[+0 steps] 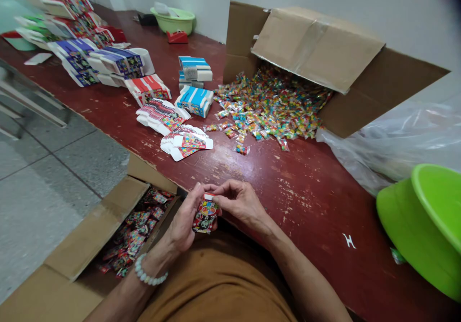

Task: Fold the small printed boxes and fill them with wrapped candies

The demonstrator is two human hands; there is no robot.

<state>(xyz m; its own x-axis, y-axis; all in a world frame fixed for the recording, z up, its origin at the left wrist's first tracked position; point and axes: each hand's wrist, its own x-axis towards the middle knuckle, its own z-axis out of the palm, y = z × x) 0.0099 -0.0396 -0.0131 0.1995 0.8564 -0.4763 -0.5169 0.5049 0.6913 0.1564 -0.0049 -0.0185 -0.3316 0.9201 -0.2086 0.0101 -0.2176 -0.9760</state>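
Observation:
Between my hands, close to my body at the table's edge, is a small printed candy box [206, 215], red and black with bright colours. My left hand [187, 216] is wrapped along its left side, a beaded bracelet on the wrist. The fingers of my right hand [239, 202] pinch at the box's upper end, where a white flap shows. Ahead lies a fanned stack of flat cartons [187, 142]. Beyond and to the right, small clear packets of colourful candy [273, 105] spill from a tipped cardboard box [317, 48].
Below on the left, an open carton [104, 216] holds many filled candy boxes. Bundles of blue flat cartons [194, 101] and red ones [148, 89] stand on the red table [288, 192]. A green tub [421, 216] is at right, a red tape dispenser [177, 37] at the back.

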